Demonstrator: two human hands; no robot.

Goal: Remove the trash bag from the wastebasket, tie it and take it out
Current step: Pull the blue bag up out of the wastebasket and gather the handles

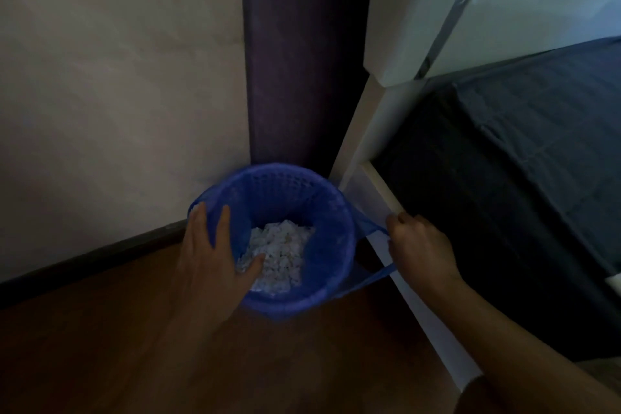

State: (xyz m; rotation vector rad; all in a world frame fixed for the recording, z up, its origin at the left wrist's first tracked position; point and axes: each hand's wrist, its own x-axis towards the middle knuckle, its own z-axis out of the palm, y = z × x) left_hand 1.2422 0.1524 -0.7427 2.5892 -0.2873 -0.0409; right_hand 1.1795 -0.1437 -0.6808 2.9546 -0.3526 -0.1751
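A round blue perforated plastic wastebasket is standing on the brown wooden floor in a corner, near the pale wall and a dark purple curtain. A thin translucent blue plastic trash bag is lining it, rim folded over the edge, with crumpled white paper scraps sitting low inside. The left hand is resting on the near-left rim, fingers spread wide and draped over the bag edge, thumb dipping inside; it is pressing rather than pinching, gripping nothing firmly. The right hand is curled closed around a stretched bag handle loop, pulling it out to the right. The bag is looking soft, slippery and easy to tear, the load light; the handles are probably the best places to take hold. A white bed frame with a dark blue bed cover is crowding the right side, likely leaving little room to lift sideways.
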